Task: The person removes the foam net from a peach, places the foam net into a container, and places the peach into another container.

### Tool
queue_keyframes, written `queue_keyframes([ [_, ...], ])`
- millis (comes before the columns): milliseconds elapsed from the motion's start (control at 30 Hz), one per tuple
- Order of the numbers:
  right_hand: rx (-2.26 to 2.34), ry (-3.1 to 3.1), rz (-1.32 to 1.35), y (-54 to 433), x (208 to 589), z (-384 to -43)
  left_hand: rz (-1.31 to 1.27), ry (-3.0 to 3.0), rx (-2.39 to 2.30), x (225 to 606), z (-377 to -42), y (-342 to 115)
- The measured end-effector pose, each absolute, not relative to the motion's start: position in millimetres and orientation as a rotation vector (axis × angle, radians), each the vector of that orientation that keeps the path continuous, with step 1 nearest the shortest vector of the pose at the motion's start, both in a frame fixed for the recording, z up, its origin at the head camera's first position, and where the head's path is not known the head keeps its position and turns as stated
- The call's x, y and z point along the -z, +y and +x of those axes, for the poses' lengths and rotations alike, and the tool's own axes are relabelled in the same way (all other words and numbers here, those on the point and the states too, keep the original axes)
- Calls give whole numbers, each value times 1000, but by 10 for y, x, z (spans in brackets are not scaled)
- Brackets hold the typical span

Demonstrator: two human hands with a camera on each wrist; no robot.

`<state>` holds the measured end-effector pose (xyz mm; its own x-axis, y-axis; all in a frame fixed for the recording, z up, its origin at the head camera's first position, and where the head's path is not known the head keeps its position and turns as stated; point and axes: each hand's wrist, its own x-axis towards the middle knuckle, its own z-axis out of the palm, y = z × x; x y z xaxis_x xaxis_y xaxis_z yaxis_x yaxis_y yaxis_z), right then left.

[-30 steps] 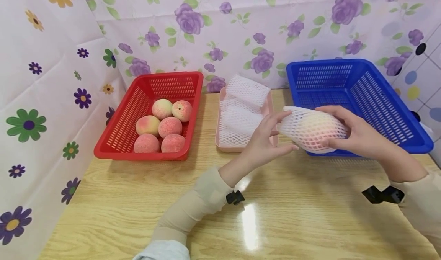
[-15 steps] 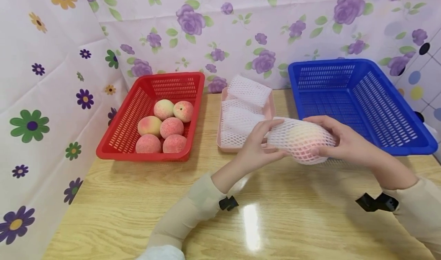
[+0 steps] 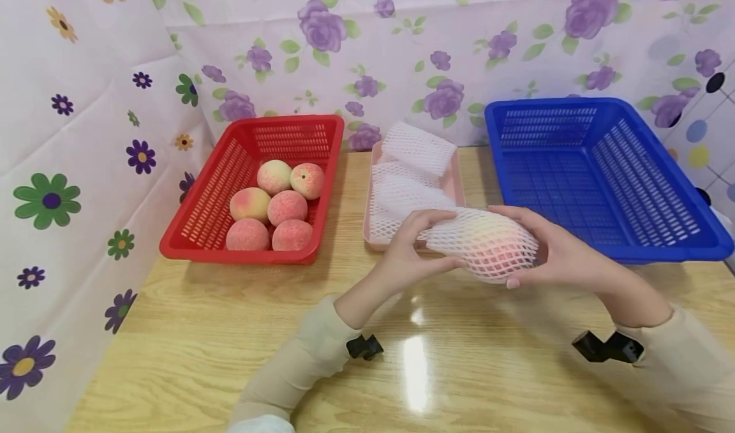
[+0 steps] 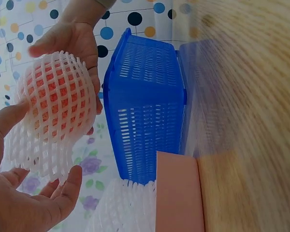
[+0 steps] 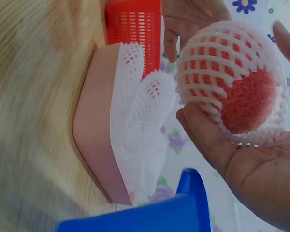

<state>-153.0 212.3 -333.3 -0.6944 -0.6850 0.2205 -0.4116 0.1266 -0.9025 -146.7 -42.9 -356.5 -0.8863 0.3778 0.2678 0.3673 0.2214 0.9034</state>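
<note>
A pink and yellow peach [image 3: 498, 248] sits inside a white foam net [image 3: 445, 236], held above the table in front of the pink tray. My left hand [image 3: 404, 257] pinches the loose left end of the net between thumb and fingers. From the other side, my right hand [image 3: 580, 261] holds the peach, fingers over the top and thumb low at its near side. Bare red peach skin [image 5: 251, 101] shows at the net's open right end in the right wrist view. In the left wrist view the mesh [image 4: 60, 96] covers the fruit.
A red basket [image 3: 235, 253] with several peaches [image 3: 287, 208] stands at left. The pink tray [image 3: 455, 181] in the middle holds several foam nets [image 3: 419, 149]. A blue basket [image 3: 551, 178] stands at right, against a flowered cloth [image 3: 390, 50].
Both hands have moved left and toward the person with the netted peach, away from the blue basket's front edge. The left hand's fingers have closed in on the net's left end.
</note>
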Motion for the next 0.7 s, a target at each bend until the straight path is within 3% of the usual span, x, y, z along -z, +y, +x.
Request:
queue_keyframes([
  [700, 1731, 2194, -1013, 1908, 3488, -1487, 493, 2235, -2045, 3550, -1420, -565],
])
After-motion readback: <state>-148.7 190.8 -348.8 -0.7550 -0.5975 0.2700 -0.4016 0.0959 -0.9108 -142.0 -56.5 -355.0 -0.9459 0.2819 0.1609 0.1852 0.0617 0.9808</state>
